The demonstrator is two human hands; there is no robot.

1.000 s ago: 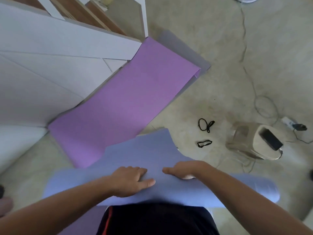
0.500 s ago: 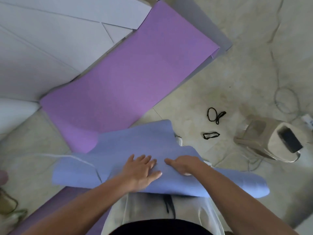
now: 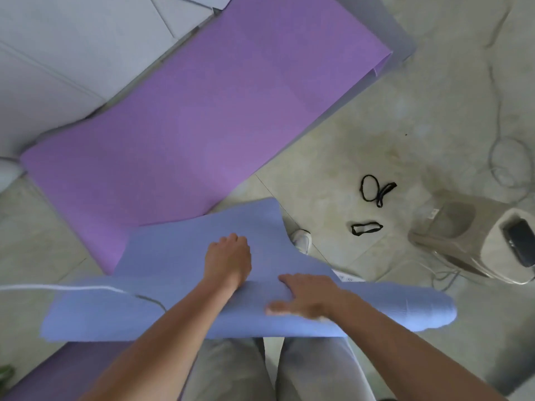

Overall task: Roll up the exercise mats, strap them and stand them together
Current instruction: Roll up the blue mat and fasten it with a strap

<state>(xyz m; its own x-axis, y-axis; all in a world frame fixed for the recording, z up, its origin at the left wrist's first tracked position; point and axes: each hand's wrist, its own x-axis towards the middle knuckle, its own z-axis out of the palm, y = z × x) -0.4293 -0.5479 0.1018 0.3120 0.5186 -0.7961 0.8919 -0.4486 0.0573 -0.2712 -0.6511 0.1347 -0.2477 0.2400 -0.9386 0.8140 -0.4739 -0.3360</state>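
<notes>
Spreading its fingers flat, the right grip (image 3: 311, 298) is resting released on the rolled part of the blue mat (image 3: 173, 314), while the left grip (image 3: 228, 261) is pressing on that mat's loose flap with its fingers bent out of sight, so clenched or released cannot be told. Beyond the blue mat, the larger purple mat (image 3: 202, 111) is lying unrolled on the floor (image 3: 405, 111). Right of the blue mat a beige appliance (image 3: 469, 241) is sitting, and between the two a looped black strap (image 3: 375, 191) and a flat black strap (image 3: 366, 228) are lying loose.
</notes>
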